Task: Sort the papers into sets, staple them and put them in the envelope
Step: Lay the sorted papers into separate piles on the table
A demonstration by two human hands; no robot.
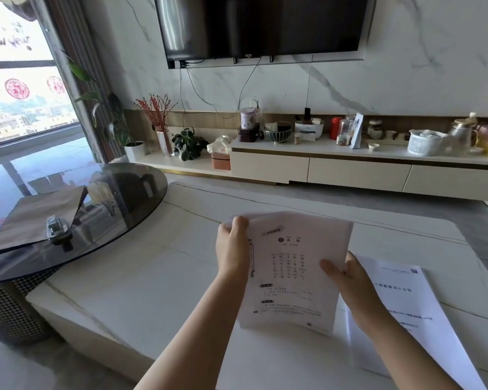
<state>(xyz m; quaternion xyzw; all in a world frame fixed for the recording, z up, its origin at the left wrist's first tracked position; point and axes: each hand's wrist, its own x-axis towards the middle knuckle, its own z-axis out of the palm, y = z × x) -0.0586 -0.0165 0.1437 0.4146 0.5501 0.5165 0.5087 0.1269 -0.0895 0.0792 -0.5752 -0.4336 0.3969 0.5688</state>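
Now, step in hand: squaring a set of papers before stapling, judging by how the sheets are held upright on their bottom edge.
Held set: the printed sheets [290, 271] stand tilted on the white counter [141, 280], lower edge touching it, at about 12 o'clock from the person.
Left hand: the left hand [231, 249] grips the set's upper left edge, fingers curled over the top corner, thumb side toward the camera.
Right hand: the right hand [350, 280] pinches the right edge lower down, thumb lying across the printed face.
Doing it well: loosen both grips a little and tap the bottom edge on the counter so the sheets drop level; the top corners look fanned, so they likely need evening out first.
Second pile: more papers [400, 311] lie flat on the counter at 3 o'clock, partly under the right forearm.
Stapler: a clear stapler [57, 227] sits well apart at 10 o'clock, on the brown envelope [37, 218].
Envelope: it rests on the round glass table [130, 198], overhanging its edge, beyond easy reach of either hand.
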